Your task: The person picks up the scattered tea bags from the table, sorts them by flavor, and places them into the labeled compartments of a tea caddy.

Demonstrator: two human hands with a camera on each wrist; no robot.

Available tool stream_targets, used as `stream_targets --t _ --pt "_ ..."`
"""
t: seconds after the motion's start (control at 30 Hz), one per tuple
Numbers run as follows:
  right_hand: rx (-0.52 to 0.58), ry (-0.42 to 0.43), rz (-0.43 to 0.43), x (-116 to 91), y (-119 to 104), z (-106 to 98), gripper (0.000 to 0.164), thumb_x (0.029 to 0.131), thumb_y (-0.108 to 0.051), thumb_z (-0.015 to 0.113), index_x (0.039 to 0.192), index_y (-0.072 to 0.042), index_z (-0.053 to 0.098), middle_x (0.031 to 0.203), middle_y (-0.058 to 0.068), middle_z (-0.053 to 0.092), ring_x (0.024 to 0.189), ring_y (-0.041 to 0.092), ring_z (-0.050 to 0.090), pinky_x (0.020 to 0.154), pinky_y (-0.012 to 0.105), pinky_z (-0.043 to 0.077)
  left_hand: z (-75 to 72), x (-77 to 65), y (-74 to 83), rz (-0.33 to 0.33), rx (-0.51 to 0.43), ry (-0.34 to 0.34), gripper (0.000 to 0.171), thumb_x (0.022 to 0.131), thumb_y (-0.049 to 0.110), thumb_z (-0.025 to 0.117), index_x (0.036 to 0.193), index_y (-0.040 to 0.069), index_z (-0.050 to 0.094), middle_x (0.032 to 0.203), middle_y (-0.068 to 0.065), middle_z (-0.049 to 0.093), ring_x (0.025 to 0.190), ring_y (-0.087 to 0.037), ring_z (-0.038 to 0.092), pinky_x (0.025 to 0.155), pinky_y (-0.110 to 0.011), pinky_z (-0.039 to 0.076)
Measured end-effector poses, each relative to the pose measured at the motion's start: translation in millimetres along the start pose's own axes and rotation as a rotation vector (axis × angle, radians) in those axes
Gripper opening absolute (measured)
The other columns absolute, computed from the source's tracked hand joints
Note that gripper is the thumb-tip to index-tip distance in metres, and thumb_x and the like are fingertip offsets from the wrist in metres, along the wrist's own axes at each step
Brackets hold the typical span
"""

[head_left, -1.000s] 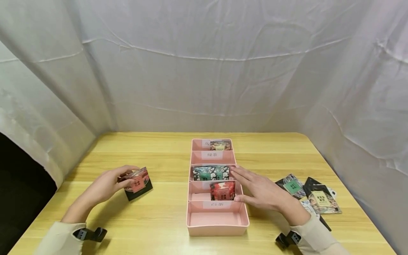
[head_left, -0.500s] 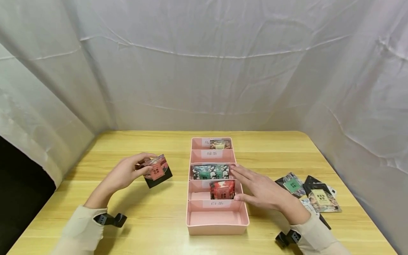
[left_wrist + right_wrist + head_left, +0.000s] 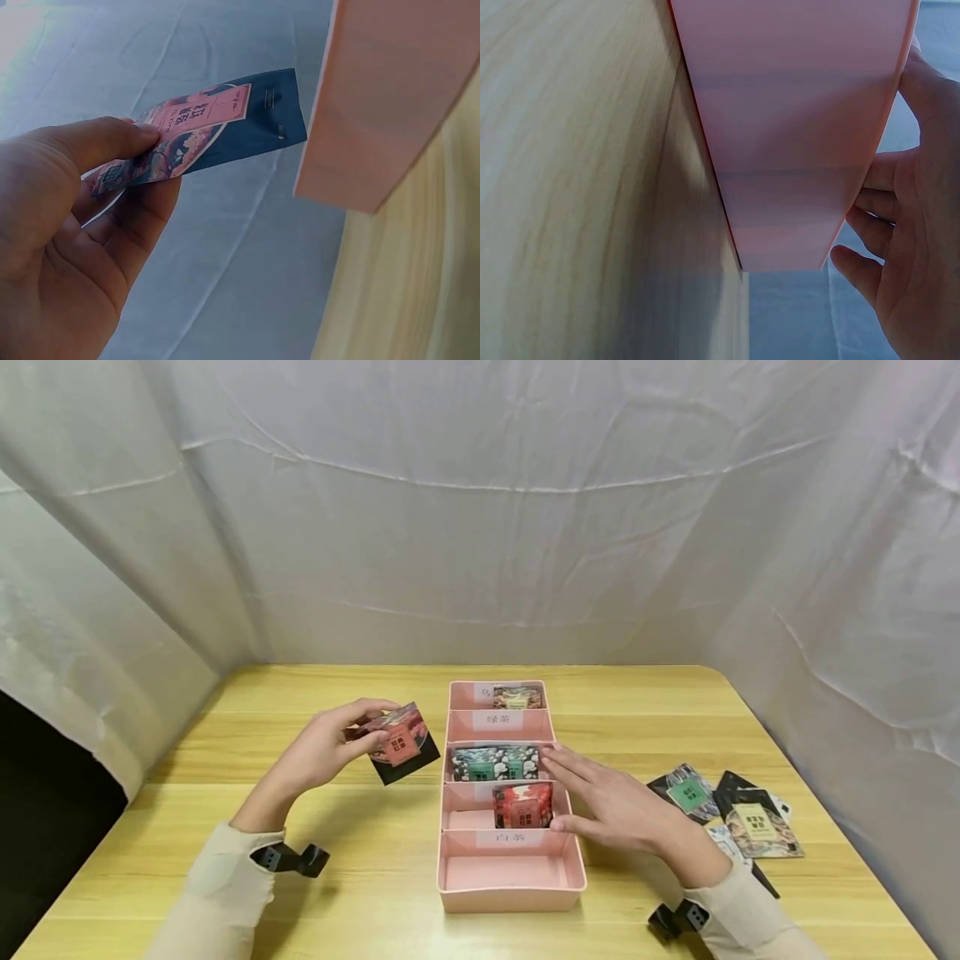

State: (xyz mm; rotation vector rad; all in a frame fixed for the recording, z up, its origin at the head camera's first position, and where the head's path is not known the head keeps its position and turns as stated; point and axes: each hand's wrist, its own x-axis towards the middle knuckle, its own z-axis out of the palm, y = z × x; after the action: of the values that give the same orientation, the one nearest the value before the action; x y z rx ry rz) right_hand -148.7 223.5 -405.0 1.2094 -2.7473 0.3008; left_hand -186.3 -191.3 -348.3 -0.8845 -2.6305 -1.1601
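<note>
My left hand [image 3: 324, 750] pinches a black and pink tea sachet [image 3: 403, 745] between thumb and fingers. It is tilted in the air, just left of the pink divided box [image 3: 512, 900]. In the left wrist view the sachet [image 3: 217, 112] has a pink label, and its dark end is close to the box wall [image 3: 397, 97]. Across the box, my right hand [image 3: 618, 806] rests on the right rim with its fingers extended. The thumb lies beside a red sachet [image 3: 522, 807] in one compartment. Green floral sachets [image 3: 495, 764] stand in the compartment behind.
A yellowish sachet [image 3: 517, 697] stands in the farthest compartment. Paper labels [image 3: 498, 720] mark the dividers. Several loose sachets [image 3: 757, 827] overlap on the wooden table [image 3: 360, 893] at the right. Pale cloth [image 3: 480, 527] hangs behind and at both sides.
My left hand has carried the pinched sachet rightward and away from me, from the left part of the table to beside the box. The right hand has stayed on the rim.
</note>
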Motion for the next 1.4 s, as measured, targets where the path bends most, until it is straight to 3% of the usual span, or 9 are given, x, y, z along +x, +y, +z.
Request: stream_targets --t 0.23,0.47,0.87,1.13,1.3,1.4 --pt "0.005 -0.005 0.012 0 0 1 0.08 0.094 -0.057 0.054 0.154 -0.009 0.031 0.16 0.009 0.024 0.142 0.029 0.03 0.106 0.05 0.04 10.8 12.5 13.3 0.05 -0.124 -0.012 0.033 0.094 0.009 0.065 0.127 0.013 0.064 0.096 -0.003 0.066 0.083 -0.018 0.062 0.071 -0.03 0.058" --pt "-0.003 0.002 0.01 -1 0 1 0.08 0.094 -0.058 0.054 0.154 -0.01 0.031 0.16 0.009 0.024 0.142 0.029 0.031 0.105 0.05 0.04 27.1 21.6 23.9 0.089 -0.151 -0.052 0.034 0.093 0.007 0.066 0.126 0.012 0.064 0.099 -0.003 0.067 0.083 -0.016 0.063 0.069 -0.03 0.058" --pt "0.004 -0.001 0.015 -2 -3 1 0.08 0.094 -0.057 0.054 0.155 -0.011 0.03 0.16 0.009 0.024 0.141 0.029 0.032 0.105 0.051 0.041 53.6 31.2 38.4 0.152 -0.119 -0.157 0.034 0.096 0.012 0.065 0.13 0.016 0.062 0.12 -0.001 0.065 0.1 -0.013 0.063 0.08 -0.03 0.056" --pt "0.008 0.001 0.02 -2 -3 1 0.08 0.094 -0.058 0.054 0.154 -0.01 0.03 0.16 0.009 0.024 0.142 0.029 0.031 0.105 0.051 0.041 68.5 30.3 43.4 0.177 -0.097 -0.225 0.035 0.096 0.015 0.064 0.131 0.016 0.061 0.116 0.0 0.066 0.083 -0.007 0.061 0.073 -0.028 0.054" --pt "0.002 0.006 0.018 -2 -3 2 0.08 0.094 -0.058 0.053 0.155 -0.01 0.029 0.16 0.009 0.024 0.141 0.03 0.031 0.105 0.051 0.041 77.4 30.7 41.8 0.223 -0.018 -0.251 0.036 0.096 0.015 0.065 0.132 0.015 0.061 0.113 0.002 0.067 0.067 -0.003 0.054 0.064 -0.024 0.051" --pt "-0.001 0.01 0.016 -2 -4 2 0.08 0.094 -0.058 0.053 0.155 -0.01 0.029 0.16 0.01 0.024 0.141 0.03 0.032 0.105 0.051 0.041 82.4 31.2 40.5 0.251 0.028 -0.268 0.035 0.096 0.015 0.065 0.131 0.017 0.061 0.112 0.003 0.067 0.065 -0.001 0.053 0.065 -0.023 0.051"
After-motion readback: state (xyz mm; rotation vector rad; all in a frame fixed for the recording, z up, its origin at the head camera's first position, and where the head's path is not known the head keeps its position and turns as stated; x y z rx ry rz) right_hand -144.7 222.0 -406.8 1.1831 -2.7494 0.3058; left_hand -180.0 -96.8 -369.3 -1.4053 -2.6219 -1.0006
